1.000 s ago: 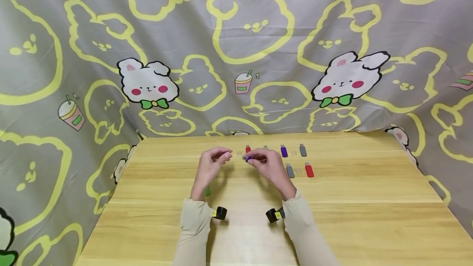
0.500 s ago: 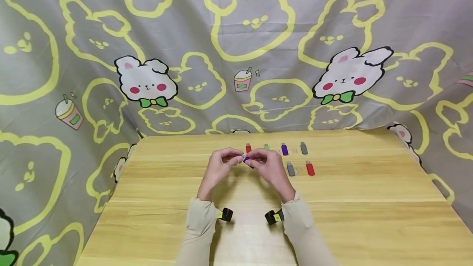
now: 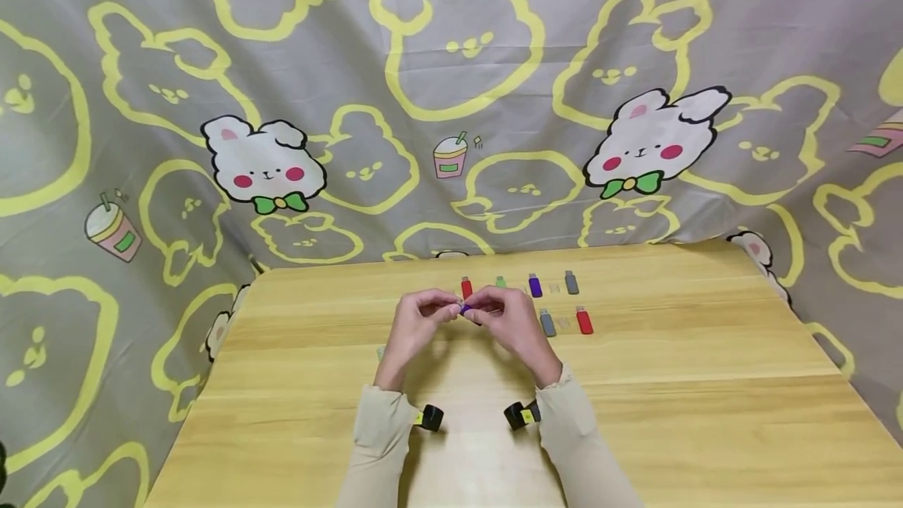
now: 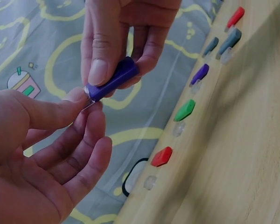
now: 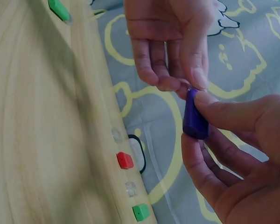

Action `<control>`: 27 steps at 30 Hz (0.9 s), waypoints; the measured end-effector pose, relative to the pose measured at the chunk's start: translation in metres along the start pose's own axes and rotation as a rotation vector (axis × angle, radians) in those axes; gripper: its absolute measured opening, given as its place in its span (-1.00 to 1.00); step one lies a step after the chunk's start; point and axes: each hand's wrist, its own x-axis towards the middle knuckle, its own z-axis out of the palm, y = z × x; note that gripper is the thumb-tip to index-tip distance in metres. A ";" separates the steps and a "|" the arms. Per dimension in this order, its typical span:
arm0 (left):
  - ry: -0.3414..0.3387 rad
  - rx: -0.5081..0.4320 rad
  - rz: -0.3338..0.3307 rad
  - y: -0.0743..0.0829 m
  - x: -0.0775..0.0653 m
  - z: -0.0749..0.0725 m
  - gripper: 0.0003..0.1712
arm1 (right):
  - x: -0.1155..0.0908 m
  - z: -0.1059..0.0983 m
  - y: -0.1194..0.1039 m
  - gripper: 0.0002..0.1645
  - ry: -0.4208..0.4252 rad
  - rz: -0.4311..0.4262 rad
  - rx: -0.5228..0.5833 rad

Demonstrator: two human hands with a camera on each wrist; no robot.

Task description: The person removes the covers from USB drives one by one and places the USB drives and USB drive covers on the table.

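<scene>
My right hand (image 3: 487,309) pinches a purple USB drive (image 3: 465,309) by its body, above the table's middle. In the left wrist view the purple USB drive (image 4: 114,79) points down-left with its silver plug end toward my left hand (image 4: 79,100). The left thumb and forefinger pinch that end, with what looks like a small clear cap between them. My left hand (image 3: 443,309) meets the right at the fingertips. In the right wrist view the purple USB drive (image 5: 194,114) sits between both hands' fingertips.
On the wooden table (image 3: 705,351), behind the hands, lie a red drive (image 3: 466,288), a green one (image 3: 500,282), a purple one (image 3: 534,286), two grey ones (image 3: 571,283) and another red one (image 3: 583,321), with clear caps (image 3: 563,323) beside them. Patterned cloth hangs behind.
My left hand has moved right to meet the right hand. Its fingertips now pinch the drive's plug end, where a gap lay between them before.
</scene>
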 end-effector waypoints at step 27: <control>0.011 -0.085 -0.112 -0.002 -0.001 -0.003 -0.90 | 0.000 0.002 -0.001 -0.86 -0.041 0.078 -0.009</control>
